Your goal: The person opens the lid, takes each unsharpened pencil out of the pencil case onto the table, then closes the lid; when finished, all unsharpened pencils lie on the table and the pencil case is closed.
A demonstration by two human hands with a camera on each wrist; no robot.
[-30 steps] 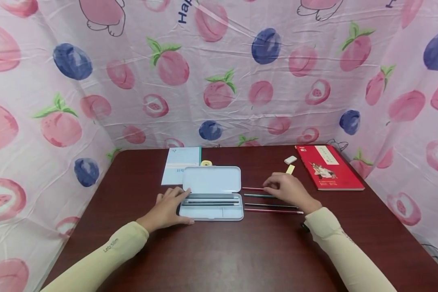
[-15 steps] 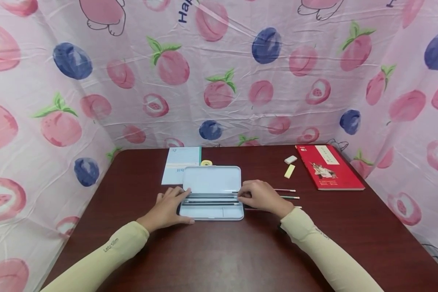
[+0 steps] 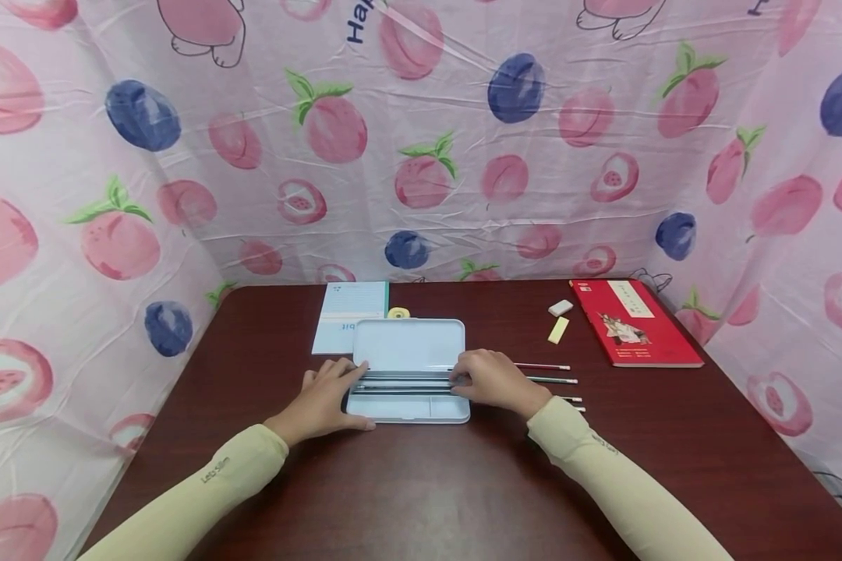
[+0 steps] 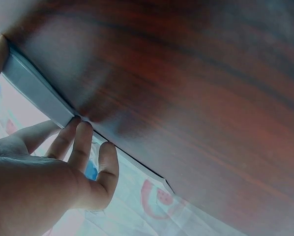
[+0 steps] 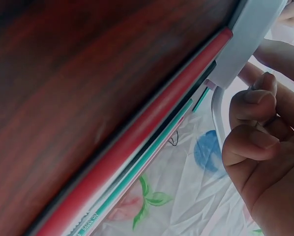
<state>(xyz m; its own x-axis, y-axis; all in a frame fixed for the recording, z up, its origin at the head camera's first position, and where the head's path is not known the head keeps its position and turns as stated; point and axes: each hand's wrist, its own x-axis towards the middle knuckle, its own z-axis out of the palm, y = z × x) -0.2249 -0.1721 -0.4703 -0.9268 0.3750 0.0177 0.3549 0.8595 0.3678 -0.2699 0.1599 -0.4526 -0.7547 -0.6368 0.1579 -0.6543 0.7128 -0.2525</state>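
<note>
An opened white pencil case (image 3: 408, 343) lies mid-table, its lid tilted back, with several pencils (image 3: 403, 379) lying lengthwise in its tray. My left hand (image 3: 320, 401) holds the case's left end, thumb at the front edge and fingers toward the hinge side. At the right end, my right hand (image 3: 494, 380) reaches over the tray wall, thumb and fingertips together on the end of a pencil; the contact is partly hidden. Other fingers of it curl in the right wrist view. Beneath this hand, a red pencil (image 5: 147, 123) and a green pencil (image 5: 152, 155) lie on the table.
Several pencil ends show right of the hand, including a red pencil (image 3: 542, 365). Farther back are a white eraser (image 3: 560, 308), a yellow block (image 3: 558, 330) and a red book (image 3: 631, 323). A white-blue notebook (image 3: 337, 323) and a yellow tape roll (image 3: 398, 312) sit behind the case.
My right hand has moved left from above the loose pencils to the case's right end, and slightly farther in over the tray. My left hand has stayed on the case.
</note>
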